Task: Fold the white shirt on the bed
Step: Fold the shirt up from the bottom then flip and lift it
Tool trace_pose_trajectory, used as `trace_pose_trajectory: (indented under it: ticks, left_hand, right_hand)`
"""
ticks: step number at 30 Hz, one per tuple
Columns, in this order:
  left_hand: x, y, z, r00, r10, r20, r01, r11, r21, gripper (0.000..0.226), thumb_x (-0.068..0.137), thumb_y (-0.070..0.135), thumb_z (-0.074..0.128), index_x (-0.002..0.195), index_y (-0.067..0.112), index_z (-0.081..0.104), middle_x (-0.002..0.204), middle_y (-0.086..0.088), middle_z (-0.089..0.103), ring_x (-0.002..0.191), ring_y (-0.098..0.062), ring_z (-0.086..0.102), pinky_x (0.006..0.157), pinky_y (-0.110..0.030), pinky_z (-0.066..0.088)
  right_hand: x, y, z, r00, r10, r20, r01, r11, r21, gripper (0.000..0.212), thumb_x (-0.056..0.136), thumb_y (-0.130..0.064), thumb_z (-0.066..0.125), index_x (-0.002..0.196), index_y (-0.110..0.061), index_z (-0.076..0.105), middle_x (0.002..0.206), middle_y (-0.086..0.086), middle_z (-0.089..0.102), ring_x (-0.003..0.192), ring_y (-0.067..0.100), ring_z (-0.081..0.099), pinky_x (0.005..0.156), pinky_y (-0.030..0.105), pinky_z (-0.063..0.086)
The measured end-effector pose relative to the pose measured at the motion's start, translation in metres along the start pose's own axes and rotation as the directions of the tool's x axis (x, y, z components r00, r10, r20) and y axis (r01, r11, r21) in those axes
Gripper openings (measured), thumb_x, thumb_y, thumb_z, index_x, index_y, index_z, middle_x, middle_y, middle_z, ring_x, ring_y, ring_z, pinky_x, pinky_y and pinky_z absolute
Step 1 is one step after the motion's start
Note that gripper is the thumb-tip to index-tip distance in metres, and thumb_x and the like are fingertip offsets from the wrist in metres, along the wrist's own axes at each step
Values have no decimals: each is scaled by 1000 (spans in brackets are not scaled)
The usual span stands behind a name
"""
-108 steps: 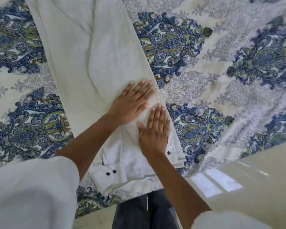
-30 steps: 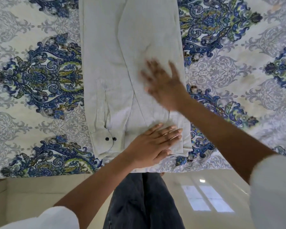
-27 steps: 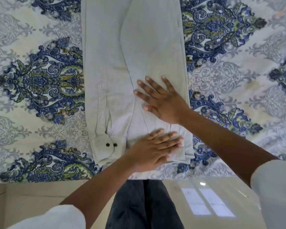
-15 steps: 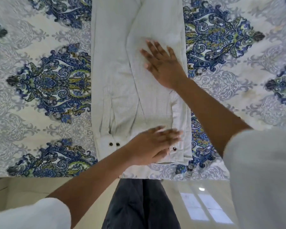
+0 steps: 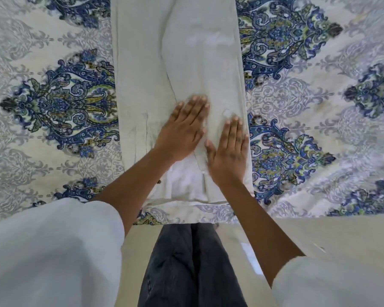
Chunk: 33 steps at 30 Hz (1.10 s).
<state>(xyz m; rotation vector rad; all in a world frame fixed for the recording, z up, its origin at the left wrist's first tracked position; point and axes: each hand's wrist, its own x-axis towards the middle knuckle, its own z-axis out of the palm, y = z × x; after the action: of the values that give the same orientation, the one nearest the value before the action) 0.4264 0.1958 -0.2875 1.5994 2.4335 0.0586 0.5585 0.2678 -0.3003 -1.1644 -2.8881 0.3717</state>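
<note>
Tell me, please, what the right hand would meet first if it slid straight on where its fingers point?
Only more of the white shirt: the right hand lies flat near its right edge, pointing forward. It might drift onto the patterned bedspread.

Pretty bright, soft, even daylight, with only a faint shadow right under the fingers (image 5: 195, 107) of the left hand (image 5: 182, 134), and those tips are a bit motion-smeared. Down below the fingers, the glossy floor (image 5: 251, 260) has a pale glare patch. The bedspread (image 5: 53, 103) pattern bows and goes soft far out to either side, and the sleeves (image 5: 49, 251) closest to the camera are mushy.
</note>
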Motion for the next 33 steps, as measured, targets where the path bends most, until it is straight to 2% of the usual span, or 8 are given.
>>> trace_pose_trajectory:
  ticks: [7,11,15,20,25,28,31,33]
  left_hand:
    - [-22,4,5,996,67,56,-71,995,66,54,98,34,20,149,14,18,156,-5,19,144,-24,17,117,-41,12]
    - [-72,16,5,978,141,153,-149,988,36,58,96,38,11,149,17,2,155,0,-2,145,-22,5,117,-37,1]
    - [-109,28,17,984,143,111,-150,987,61,60,96,37,26,148,11,15,156,-6,9,144,-23,10,117,-38,3]
    - [-153,52,39,966,157,205,-160,987,0,61,96,37,27,149,12,11,157,-4,8,146,-21,2,118,-41,5]
    - [-188,63,11,979,138,151,-104,971,-214,53,93,27,29,140,5,40,147,-9,39,134,-21,40,107,-41,39]
    - [-198,57,-13,987,-157,-31,136,928,-346,42,87,15,39,122,2,57,126,-17,57,113,-33,56,93,-44,49]
    - [-184,33,-31,682,-729,-62,568,581,-583,42,85,-9,44,124,3,53,126,-21,46,118,-33,44,100,-36,40]
    - [-170,7,-38,568,-823,-17,665,471,-579,57,80,-20,41,131,3,47,130,-22,41,121,-32,39,101,-30,35]
  right_hand:
    - [-57,25,3,992,-49,116,63,990,-128,65,96,-48,27,145,-6,27,152,13,28,142,24,24,115,46,16]
    - [-82,34,-14,984,-88,158,111,983,-145,63,94,-45,27,145,-8,25,152,13,29,141,23,18,112,49,12]
    - [-81,37,-21,966,-195,171,215,971,-108,62,94,-41,28,146,-9,21,153,13,26,141,26,24,113,47,4]
    - [-109,57,-11,915,-274,296,323,937,-131,56,97,-39,24,147,-14,26,154,9,24,143,25,16,113,52,16]
    - [-115,53,-40,916,-322,240,340,940,-36,47,91,-30,30,130,-13,51,141,12,47,132,29,40,107,50,27]
    - [-109,46,-55,972,-202,116,185,972,143,37,88,-16,38,114,-5,61,124,19,57,114,35,50,94,49,46]
    - [-86,45,-63,986,102,132,-148,902,405,31,87,3,44,116,2,55,122,23,50,110,37,49,88,41,46]
    - [-63,46,-67,964,221,145,-264,833,486,42,81,15,38,119,4,52,121,24,46,106,37,50,83,37,44]
